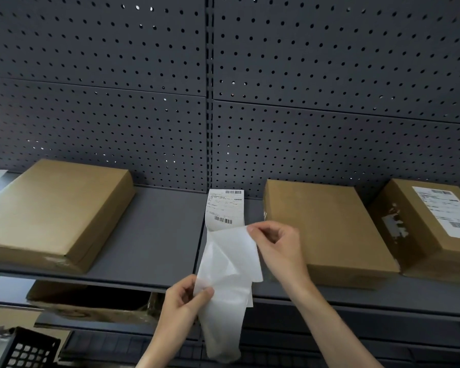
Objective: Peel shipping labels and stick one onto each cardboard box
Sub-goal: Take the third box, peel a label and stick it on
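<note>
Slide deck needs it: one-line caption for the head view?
Both hands, left and right, peel a shipping label off its backing strip before three cardboard boxes; the rightmost already labelled.

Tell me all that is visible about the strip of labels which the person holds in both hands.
The label strip is a long band of white paper, partly translucent like glossy backing. Its upper end stands upright and shows one printed label with two barcodes and small text, in front of the grey pegboard. Below it the paper curls and folds, hanging down past the shelf edge. The right hand pinches a peeled corner near the top; the left hand pinches the lower part.
</note>
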Demonstrator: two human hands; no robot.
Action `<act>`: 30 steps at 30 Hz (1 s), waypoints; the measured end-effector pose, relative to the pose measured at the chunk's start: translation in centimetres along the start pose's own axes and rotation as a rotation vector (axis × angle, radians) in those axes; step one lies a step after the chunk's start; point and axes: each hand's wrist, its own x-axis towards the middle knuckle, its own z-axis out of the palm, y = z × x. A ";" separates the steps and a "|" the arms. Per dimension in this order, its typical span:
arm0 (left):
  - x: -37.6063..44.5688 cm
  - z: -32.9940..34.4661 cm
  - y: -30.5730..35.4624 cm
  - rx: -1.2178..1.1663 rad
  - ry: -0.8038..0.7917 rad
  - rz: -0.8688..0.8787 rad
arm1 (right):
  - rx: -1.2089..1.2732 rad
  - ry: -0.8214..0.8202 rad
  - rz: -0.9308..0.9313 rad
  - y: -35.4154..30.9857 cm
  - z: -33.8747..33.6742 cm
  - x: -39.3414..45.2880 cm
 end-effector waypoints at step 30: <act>-2.2 -1.6 0.3 0.788 0.213 0.047 | -0.222 0.435 -0.371 -5.5 -8.4 4.0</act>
